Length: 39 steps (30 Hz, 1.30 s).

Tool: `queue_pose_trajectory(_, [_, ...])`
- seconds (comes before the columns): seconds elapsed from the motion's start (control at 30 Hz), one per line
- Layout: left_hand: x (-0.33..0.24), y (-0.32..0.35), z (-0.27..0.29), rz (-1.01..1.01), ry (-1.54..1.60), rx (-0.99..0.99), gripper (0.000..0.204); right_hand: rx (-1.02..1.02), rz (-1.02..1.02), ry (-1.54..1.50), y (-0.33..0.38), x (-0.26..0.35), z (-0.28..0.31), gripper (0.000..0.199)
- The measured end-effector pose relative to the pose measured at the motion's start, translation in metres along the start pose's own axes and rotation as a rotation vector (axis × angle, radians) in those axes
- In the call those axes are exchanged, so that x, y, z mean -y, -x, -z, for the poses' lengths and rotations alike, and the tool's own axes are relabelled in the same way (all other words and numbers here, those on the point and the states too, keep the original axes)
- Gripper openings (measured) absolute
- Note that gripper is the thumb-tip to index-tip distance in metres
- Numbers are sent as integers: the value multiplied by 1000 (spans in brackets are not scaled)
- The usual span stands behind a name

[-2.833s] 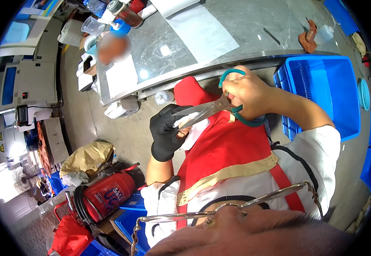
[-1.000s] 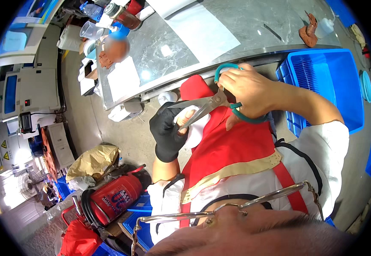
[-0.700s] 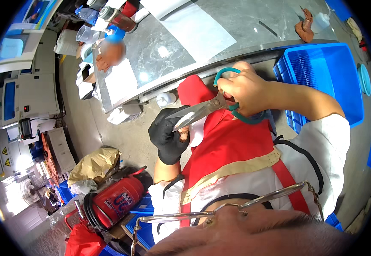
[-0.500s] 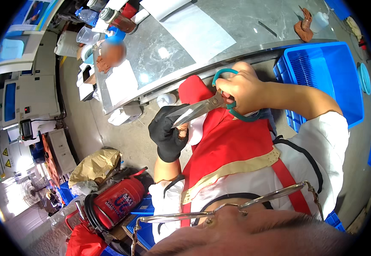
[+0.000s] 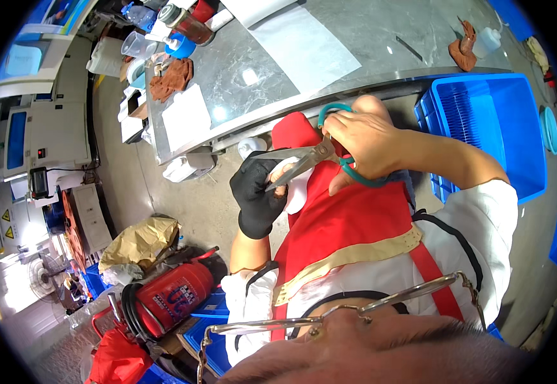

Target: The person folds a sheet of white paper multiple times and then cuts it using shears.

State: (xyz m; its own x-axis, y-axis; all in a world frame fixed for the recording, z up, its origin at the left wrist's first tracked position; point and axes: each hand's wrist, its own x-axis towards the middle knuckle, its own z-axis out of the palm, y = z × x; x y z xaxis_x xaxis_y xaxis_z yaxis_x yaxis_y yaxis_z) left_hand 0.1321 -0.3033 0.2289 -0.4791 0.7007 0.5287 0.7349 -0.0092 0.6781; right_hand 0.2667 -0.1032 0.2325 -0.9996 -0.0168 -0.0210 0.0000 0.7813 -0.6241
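Note:
My right hand (image 5: 363, 144) is bare and grips a pair of scissors (image 5: 320, 152) by its teal handles. The steel blades are spread and point left toward my left hand (image 5: 256, 192). That hand wears a black glove, and its fingers are curled. Bare skin of a thumb or finger shows at the glove's edge, between the two blades. What the curled fingers hold, if anything, is hidden. Both hands are above a red apron (image 5: 355, 211) with a tan band. A white patch lies beside the gloved hand.
Beyond the hands runs a grey marble-look table (image 5: 240, 83) with paper sheets (image 5: 310, 51), a brown cloth (image 5: 171, 80) and a lidded jar (image 5: 189, 25). A blue crate (image 5: 502, 141) stands to the right. At lower left are a red fire extinguisher (image 5: 176, 297) and brown wrapping paper (image 5: 141, 243).
The scissor blades have spread wider, now lying on either side of the bare finger. My gloved left hand has shifted slightly right. The whole view has tilted a little.

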Motion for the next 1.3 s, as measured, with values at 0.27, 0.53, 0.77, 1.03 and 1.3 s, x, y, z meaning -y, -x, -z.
queue_pose_trajectory(0.27, [11, 7, -3, 21, 181, 2, 15, -85, -37, -59, -7, -15, -29, 21])
queue_pose_trajectory(0.53, [49, 35, -4, 289, 488, 225, 26, -370, 317, 389, -31, -31, -7, 60])
queue_pose_trajectory(0.77, [53, 58, 0, 270, 319, 254, 16, -223, 375, 444, -38, -33, -9, 64])
queue_pose_trajectory(1.03, [93, 91, 73, 382, 685, 299, 24, -75, 124, 356, -19, -85, -10, 59])
queue_pose_trajectory(1.3, [79, 29, 48, 72, -330, -132, 37, -451, -427, -515, -19, -130, -19, 27])
